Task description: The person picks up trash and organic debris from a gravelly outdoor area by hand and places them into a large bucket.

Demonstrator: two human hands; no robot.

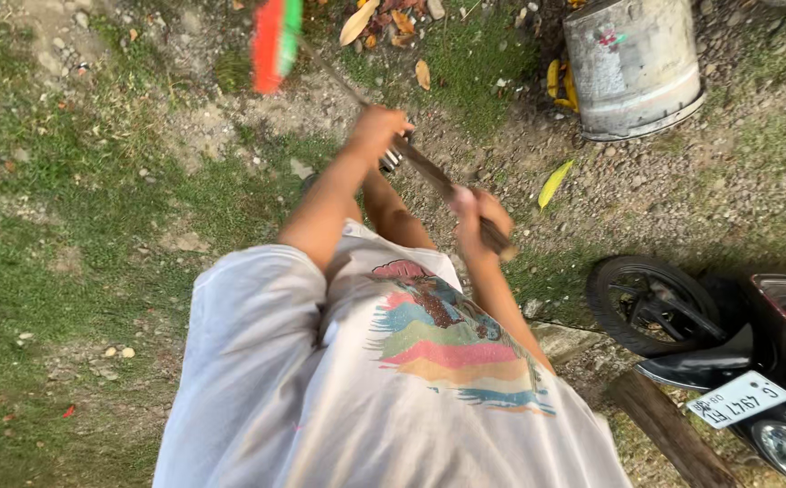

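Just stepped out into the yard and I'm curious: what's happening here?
A person in a white printed shirt grips a long thin handle with both hands: the left hand higher up, the right hand near its lower end. The broom's red and green head is blurred over patchy grass and dirt strewn with dry leaves. An upturned metal bucket and a parked motorcycle stand nearby.

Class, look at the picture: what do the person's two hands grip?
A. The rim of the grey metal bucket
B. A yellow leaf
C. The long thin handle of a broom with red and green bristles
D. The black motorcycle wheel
C: both the left hand and the right hand close around the long thin dark handle that runs up to the red and green bristles.
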